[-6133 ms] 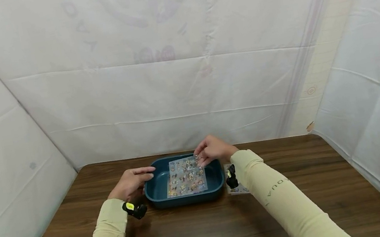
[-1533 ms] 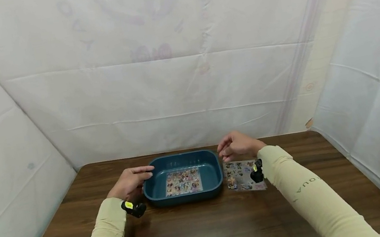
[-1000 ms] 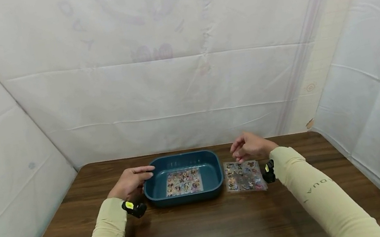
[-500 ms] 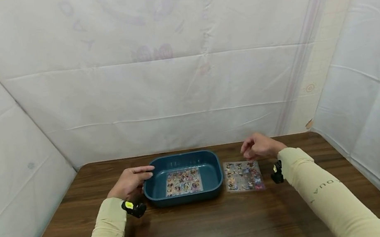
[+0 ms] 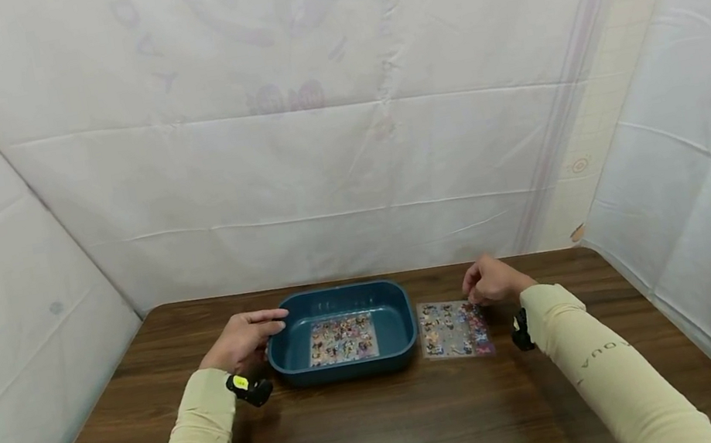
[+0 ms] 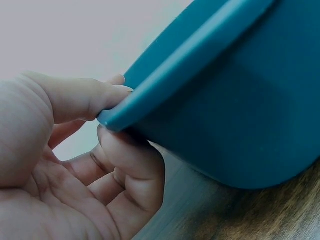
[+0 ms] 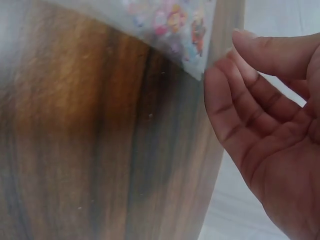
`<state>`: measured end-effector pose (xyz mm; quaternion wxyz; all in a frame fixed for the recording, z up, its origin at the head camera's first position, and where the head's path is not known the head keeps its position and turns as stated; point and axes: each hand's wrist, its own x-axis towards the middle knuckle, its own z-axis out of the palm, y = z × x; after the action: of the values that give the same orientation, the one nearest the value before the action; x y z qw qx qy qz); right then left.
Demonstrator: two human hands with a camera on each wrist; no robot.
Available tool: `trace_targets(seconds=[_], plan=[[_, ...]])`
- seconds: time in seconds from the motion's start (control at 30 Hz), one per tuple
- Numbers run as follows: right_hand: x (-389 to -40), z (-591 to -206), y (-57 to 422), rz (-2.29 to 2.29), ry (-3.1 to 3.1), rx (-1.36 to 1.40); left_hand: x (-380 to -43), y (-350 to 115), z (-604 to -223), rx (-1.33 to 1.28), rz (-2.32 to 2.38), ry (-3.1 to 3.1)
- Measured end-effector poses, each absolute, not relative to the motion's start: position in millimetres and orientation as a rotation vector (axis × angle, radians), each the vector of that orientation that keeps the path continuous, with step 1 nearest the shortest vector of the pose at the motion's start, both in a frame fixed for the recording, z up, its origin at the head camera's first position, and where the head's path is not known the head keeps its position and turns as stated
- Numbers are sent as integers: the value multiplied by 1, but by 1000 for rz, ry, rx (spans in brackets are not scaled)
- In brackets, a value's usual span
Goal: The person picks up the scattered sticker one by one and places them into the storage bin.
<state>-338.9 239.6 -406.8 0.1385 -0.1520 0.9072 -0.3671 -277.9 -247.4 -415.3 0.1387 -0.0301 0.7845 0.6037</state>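
Note:
My left hand (image 5: 242, 342) pinches the left rim of a dark teal plastic tub (image 5: 352, 370). In the left wrist view the thumb (image 6: 95, 97) presses on the rim and curled fingers (image 6: 137, 170) sit beneath it. A clear sheet of small colourful stickers (image 5: 342, 340) lies flat inside the tub. To the tub's right, another stack of clear sticker sheets (image 5: 447, 330) lies on the table. My right hand (image 5: 495, 279) is at its far right corner, fingers loosely bent. In the right wrist view the fingers are beside a sheet (image 7: 172, 20), with a gap between thumb and forefinger.
The dark wood-grain table (image 5: 391, 435) extends in front of the tub. A white cloth wall (image 5: 320, 180) stands close behind the table's back edge, with more white cloth on both sides.
The right hand earlier held a sticker sheet over the tub; that sheet now lies inside. Since then the right hand has moved right and down to the stack's far corner. The left hand stays put.

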Motion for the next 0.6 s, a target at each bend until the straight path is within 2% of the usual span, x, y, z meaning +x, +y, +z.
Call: trace_targets(seconds=[0.3,0.6], plan=[[-342,-419,244,-777,2817,-340,-279,-249,-415,-83,1744,2252],[-339,-428,241,-792,2824,-304,-279,-248,-417,-103,1746,2264]])
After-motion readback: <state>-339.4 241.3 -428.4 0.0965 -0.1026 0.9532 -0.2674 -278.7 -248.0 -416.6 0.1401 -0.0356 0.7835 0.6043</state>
